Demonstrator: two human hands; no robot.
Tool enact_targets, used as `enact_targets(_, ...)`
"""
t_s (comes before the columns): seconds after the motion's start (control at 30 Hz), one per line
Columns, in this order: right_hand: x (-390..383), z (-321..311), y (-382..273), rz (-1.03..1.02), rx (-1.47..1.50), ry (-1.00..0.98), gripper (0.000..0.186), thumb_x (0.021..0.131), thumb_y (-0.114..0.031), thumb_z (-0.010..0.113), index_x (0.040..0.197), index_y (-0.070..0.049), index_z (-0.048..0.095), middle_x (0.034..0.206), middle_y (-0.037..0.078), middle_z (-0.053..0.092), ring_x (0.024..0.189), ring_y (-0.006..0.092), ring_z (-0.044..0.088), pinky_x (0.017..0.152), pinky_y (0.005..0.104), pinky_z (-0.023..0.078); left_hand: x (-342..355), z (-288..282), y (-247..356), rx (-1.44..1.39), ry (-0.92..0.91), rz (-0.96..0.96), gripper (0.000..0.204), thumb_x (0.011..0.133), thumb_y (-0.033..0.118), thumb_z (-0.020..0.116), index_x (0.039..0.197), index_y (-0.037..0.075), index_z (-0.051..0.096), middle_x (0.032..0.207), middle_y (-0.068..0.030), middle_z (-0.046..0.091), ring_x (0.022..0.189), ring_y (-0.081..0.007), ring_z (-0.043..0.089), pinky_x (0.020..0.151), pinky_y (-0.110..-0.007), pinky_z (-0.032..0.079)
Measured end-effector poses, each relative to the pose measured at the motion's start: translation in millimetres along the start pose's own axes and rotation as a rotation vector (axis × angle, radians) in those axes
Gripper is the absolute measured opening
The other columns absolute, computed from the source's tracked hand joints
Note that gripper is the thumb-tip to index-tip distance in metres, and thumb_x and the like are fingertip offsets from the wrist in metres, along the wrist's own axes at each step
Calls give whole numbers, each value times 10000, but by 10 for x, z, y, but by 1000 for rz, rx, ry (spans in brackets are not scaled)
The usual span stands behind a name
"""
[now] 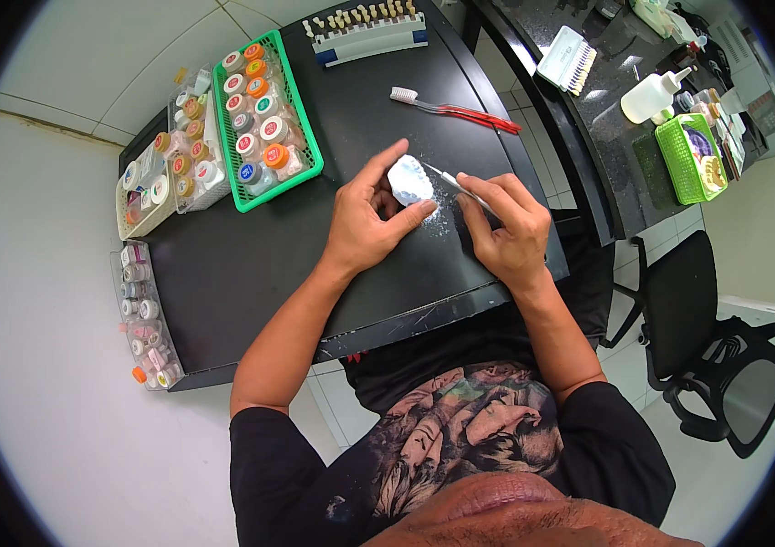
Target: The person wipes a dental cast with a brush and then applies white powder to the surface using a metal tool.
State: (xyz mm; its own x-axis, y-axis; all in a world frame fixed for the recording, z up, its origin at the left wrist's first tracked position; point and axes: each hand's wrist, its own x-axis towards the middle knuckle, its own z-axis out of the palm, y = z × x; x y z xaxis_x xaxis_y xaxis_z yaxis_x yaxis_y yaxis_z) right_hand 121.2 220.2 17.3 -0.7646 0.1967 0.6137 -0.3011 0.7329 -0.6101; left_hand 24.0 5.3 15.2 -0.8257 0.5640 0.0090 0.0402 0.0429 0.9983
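Observation:
My left hand is closed round a small white plaster piece, which looks like a dental cast, thumb along its near side. In my right hand is a slim carving tool with a pale handle, held like a pen. Its thin tip points left and reaches the cast's upper right edge; whether it touches cannot be made out. White plaster crumbs lie scattered on the black table under both hands.
Beyond my hands lie red-handled toothbrushes. A rack of tooth shade samples stands at the far edge. A green basket of jars and more jars line the left. To the right are a side counter and a black chair.

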Motion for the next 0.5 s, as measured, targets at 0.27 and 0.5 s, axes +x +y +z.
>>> enact_targets(0.27,19,-10,5,-5,2,3,284,933,1,893,1202,-90,881,943,80,762,733,252,757,656,385,585,44,-15,-122,-72,15,119,808,945,26,961,1605,-2,495,1578,-217,713,1351,-207,734,1095,-348,614)
enact_targets(0.5,32,-15,-4,18,39,1,275,938,6,888,1205,-57,869,962,99,774,742,265,761,655,390,587,50,-13,-99,-101,-39,156,864,990,-81,878,1714,7,415,1737,-259,570,1475,-236,661,1226,-391,574)
